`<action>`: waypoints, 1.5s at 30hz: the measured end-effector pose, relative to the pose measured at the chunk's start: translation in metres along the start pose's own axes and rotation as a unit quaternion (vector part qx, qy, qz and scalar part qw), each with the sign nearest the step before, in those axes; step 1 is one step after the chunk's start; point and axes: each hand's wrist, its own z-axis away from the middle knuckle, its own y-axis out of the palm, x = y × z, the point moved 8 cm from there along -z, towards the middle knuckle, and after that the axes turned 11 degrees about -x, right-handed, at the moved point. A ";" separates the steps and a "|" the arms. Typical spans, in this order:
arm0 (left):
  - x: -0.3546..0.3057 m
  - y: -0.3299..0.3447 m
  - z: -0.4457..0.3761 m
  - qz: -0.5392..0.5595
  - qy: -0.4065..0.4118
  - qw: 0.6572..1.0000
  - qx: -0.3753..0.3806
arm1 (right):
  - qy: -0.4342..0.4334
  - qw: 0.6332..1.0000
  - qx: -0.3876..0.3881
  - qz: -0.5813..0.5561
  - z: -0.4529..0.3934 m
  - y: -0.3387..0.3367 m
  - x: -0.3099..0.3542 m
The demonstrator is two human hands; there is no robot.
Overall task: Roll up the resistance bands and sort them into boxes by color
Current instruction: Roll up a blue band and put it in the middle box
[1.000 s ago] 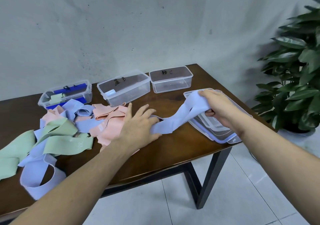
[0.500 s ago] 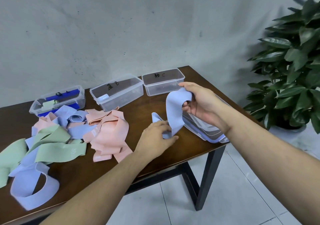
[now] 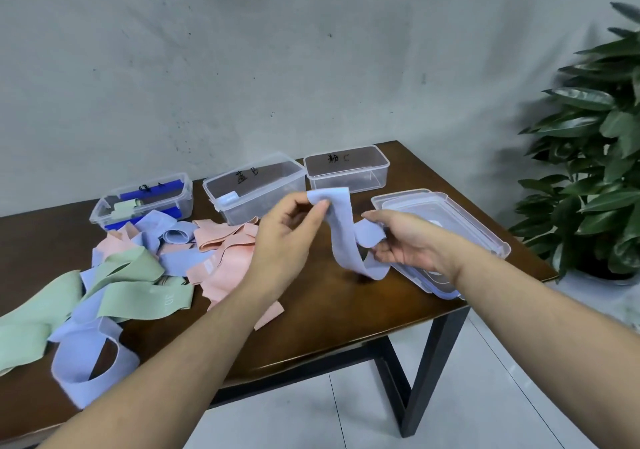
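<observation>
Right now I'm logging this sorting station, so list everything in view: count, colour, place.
held band: one, blue, between both hands
loose bands: a tangled pile, count unclear, green, blue, pink, table's left
boxes: three, clear, open, row at table's back
rolls: one green in the left box, one blue in the middle box
lids: stacked, clear, table's right, count unclear
table: one, dark brown
plant: one, green, right of the table
left hand: pinches the band's upper end
right hand: holds the lower part

Dark wooden table (image 3: pixel 346 313), leafy potted plant (image 3: pixel 595 171) beside it
</observation>
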 end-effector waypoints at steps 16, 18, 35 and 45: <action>0.005 -0.006 -0.050 0.178 -0.161 0.964 -0.119 | -0.207 0.968 0.037 0.138 0.025 0.041 0.035; 0.016 -0.005 -0.056 0.196 -0.206 0.950 -0.127 | -0.207 0.967 0.111 0.102 0.023 0.050 0.031; 0.129 -0.015 -0.106 0.091 -0.317 0.919 -0.215 | -0.097 0.946 0.146 0.272 -0.002 0.071 -0.008; 0.189 0.016 -0.110 0.016 -0.344 0.933 -0.106 | -0.178 0.828 0.001 0.532 -0.023 0.056 -0.015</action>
